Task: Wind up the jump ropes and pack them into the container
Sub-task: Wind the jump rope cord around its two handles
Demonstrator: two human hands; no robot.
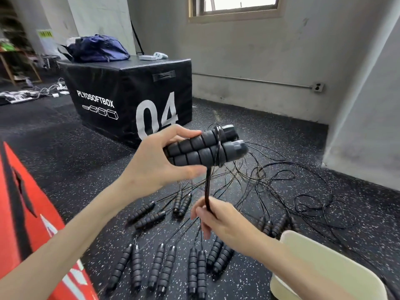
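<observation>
Two black jump rope handles (203,149) are held side by side in the left hand (155,167), whose grip is closed around their lower ends, with the thumb below and the fingers above. The handles are covered with ribbed foam in rings, and grey plastic caps are seen at their far ends. A few turns of thin black cord (218,146) are wound around both handles near the caps. From there the cord bundle (207,191) runs down to the right hand (218,221), where it is pinched between thumb and fingers. Below both hands, on the speckled floor (281,204), many more handle pairs (164,263) are laid in rows, and their loose cords (287,180) are tangled beyond the grip. A cream container (324,267) is seen just right of the right hand.
</observation>
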